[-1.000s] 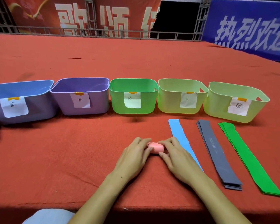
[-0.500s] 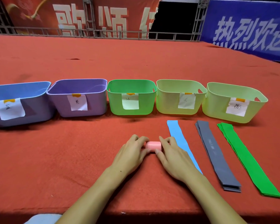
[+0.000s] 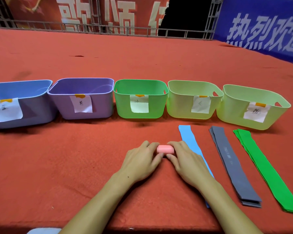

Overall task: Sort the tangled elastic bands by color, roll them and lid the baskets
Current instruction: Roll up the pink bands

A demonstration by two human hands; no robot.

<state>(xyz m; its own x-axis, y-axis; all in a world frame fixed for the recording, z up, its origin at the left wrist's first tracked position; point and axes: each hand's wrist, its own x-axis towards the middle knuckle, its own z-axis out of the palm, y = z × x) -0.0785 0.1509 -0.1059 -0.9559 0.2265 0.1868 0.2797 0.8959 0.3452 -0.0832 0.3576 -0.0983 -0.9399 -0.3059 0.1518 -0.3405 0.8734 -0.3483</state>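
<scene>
both hands' fingers (image 3: 152, 146) pinch the pink roll (image 3: 165, 149) on red cloth (image 3: 74, 157)

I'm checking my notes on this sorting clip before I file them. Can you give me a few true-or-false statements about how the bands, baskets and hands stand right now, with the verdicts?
1. Both hands hold the pink roll between them. True: the left hand and the right hand pinch it from either side.
2. The grey bands are already rolled up. False: they lie flat in a stack on the red table.
3. Five baskets stand in a row, each with a paper label. True.
4. The green bands lie inside the green basket. False: they lie flat on the table, at the far right.
5. The blue band lies left of the grey bands. True.
6. The purple basket has its lid on. False: it is open on top.
</scene>
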